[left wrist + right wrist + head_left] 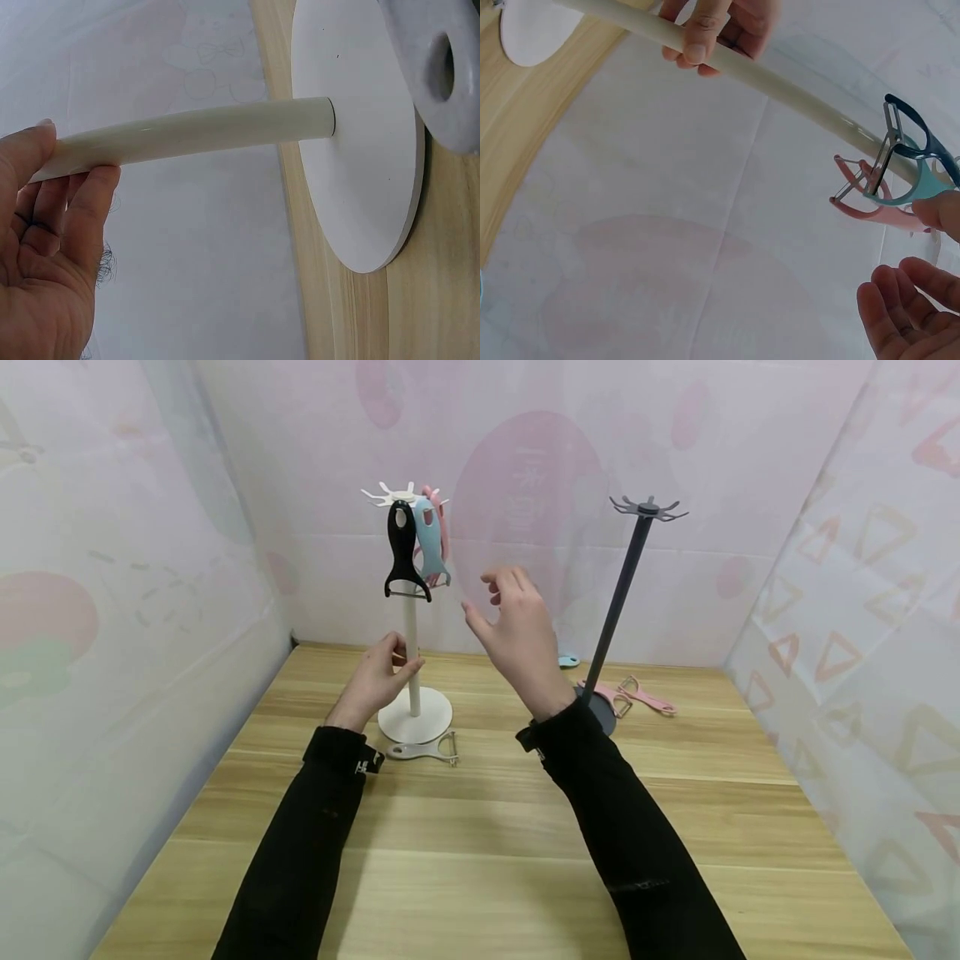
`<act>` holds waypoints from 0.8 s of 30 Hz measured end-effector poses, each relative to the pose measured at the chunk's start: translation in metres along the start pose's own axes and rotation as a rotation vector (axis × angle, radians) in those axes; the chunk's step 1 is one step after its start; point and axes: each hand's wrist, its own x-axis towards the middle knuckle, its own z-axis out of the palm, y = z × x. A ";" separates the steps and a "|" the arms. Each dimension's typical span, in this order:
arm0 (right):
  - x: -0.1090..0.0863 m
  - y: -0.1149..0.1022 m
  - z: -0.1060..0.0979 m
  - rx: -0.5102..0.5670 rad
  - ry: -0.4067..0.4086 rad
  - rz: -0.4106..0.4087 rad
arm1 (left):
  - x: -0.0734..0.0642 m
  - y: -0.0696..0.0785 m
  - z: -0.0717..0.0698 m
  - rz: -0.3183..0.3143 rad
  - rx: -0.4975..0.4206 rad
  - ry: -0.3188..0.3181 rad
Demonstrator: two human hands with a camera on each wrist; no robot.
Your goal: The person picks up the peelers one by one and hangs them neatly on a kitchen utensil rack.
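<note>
My left hand [372, 683] pinches the pole of a white hanging stand [411, 620] between thumb and fingers, partway above its round base [360, 187]. From the stand's hooks hang a black peeler [401, 539], a light blue peeler [429, 537] and a pink peeler [444, 522], the pink one partly hidden behind the blue. To the right of them my right hand [519, 631] is raised with nothing in it, fingers loosely bent and thumb apart. In the right wrist view its thumb [939, 210] overlaps the blue peeler's handle. A grey peeler [416, 750] lies before the white base.
A dark grey stand [622, 585] with bare hooks stands at the right, its base partly behind my right sleeve. Two pink peelers [648, 697] lie beside that base. Behind my right wrist shows a light blue handle [568, 662]. Printed cloth walls enclose the wooden table [465, 860].
</note>
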 end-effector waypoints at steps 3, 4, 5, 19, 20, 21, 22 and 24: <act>-0.008 0.011 -0.001 0.009 -0.012 0.020 | 0.000 0.000 0.000 0.002 -0.001 0.004; -0.010 0.014 -0.001 0.010 -0.017 0.024 | 0.000 0.000 0.000 0.002 0.001 0.003; -0.013 0.018 -0.001 0.010 -0.024 0.030 | 0.000 0.000 0.000 0.001 0.002 0.003; -0.044 0.065 0.003 -0.004 -0.095 0.129 | 0.000 0.000 0.000 -0.008 0.007 0.009; -0.046 0.068 0.003 -0.005 -0.099 0.136 | 0.000 0.000 0.000 -0.008 0.007 0.012; -0.048 0.071 0.003 -0.004 -0.104 0.144 | -0.001 0.000 0.001 -0.007 0.009 0.013; -0.050 0.074 0.003 -0.003 -0.109 0.154 | -0.001 0.000 0.001 -0.007 0.009 0.016; -0.054 0.080 0.004 -0.001 -0.118 0.172 | -0.001 0.000 0.001 -0.005 0.012 0.019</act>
